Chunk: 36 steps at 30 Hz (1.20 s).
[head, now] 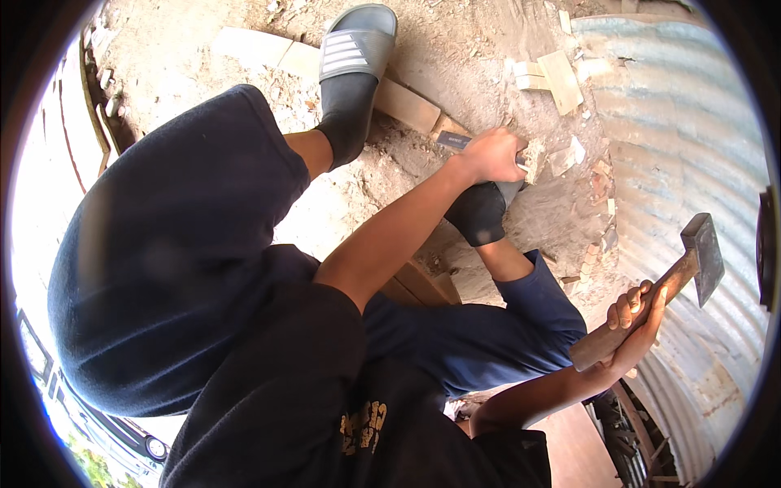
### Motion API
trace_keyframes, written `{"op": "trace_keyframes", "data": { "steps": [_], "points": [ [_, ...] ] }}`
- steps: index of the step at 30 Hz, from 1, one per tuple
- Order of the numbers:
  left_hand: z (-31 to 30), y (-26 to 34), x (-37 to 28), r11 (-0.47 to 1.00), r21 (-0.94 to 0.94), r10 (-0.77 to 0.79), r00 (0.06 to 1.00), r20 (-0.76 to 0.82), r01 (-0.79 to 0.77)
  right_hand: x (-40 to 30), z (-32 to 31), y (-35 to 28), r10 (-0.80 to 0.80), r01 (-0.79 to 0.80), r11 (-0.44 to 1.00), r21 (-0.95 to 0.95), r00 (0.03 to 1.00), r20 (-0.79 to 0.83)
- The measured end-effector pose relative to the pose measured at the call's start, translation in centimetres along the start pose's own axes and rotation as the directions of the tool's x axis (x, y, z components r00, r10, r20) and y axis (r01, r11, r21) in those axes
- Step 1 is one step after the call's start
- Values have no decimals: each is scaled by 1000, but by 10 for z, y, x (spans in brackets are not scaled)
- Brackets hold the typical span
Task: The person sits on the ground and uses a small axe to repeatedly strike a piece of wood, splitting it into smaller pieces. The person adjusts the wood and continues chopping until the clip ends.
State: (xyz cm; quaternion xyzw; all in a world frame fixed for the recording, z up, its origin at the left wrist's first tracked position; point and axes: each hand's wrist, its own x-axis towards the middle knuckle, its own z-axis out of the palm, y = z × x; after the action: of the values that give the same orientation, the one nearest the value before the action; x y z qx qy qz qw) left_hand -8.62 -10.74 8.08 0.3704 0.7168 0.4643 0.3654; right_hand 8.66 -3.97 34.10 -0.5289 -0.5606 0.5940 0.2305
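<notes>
My left hand (pixel 495 154) is closed around a dark, flat tool (pixel 454 140), possibly a chisel, over a wooden block strip (pixel 407 107). The tool bears writing; much of it is hidden by the fingers. Beside that hand is my right foot in a black sock (pixel 479 210). Off to the right, my right hand (pixel 634 317) grips the wooden handle of a hammer (pixel 701 259), its dark metal head raised over corrugated sheet. A grey striped slide sandal (pixel 357 52) on my left foot rests at the wood strip.
Corrugated metal sheet (pixel 671 152) curves along the right side. Wood offcuts (pixel 558 82) and chips lie on the dirt ground (pixel 451 49). More timber (pixel 421 283) lies below my left forearm. A parked vehicle's wheel (pixel 156 448) shows at lower left.
</notes>
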Motion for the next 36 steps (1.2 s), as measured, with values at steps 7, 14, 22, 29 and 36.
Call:
{"op": "trace_keyframes", "data": {
  "steps": [7, 14, 22, 29, 36],
  "points": [
    [2, 0, -8, 998, -40, 45, 987, -156, -52, -16, 67, 107, 94, -136, 970, -201, 974, -206],
    [15, -17, -3, 991, 69, 119, 990, -76, -114, -26, 54, 136, 382, -383, 923, -34, 923, -41],
    [15, -13, -1, 991, 114, 78, 997, -13, -76, -14, 78, 115, 93, -86, 996, 35, 926, -367],
    [21, -11, -10, 967, 239, 58, 989, 134, -89, -31, 71, 139, 458, -459, 889, -11, 889, -18],
    [27, -24, -4, 953, 286, 63, 989, 136, -100, -11, 21, 96, 216, -141, 886, 441, 969, -124]
  ]
}}
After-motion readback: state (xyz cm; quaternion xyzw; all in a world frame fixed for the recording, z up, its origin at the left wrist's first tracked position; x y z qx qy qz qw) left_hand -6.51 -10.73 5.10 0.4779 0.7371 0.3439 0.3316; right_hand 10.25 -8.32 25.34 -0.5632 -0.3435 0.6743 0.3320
